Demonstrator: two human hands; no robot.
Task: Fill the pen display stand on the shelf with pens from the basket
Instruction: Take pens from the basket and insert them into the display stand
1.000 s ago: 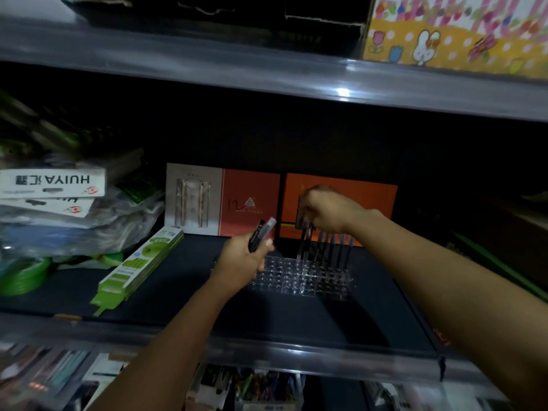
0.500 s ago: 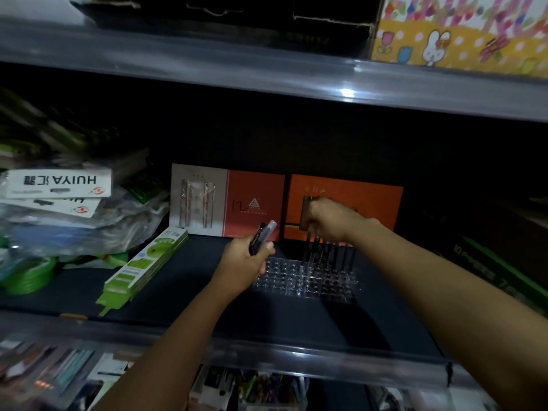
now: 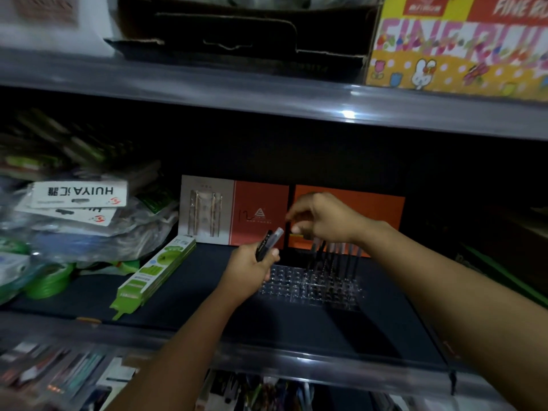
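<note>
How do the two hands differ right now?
The left hand grips dark pens, while the right hand holds nothing, its fingers loosely curled. The left hand sits low beside the clear stand; the right hand hovers above the pens standing in it. Both reach into the same shelf.

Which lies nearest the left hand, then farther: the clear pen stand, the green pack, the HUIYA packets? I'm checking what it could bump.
From the left hand:
1. Clear pen stand, just to its right.
2. Green pack, to its left on the shelf.
3. HUIYA packets, far left, higher up.
</note>
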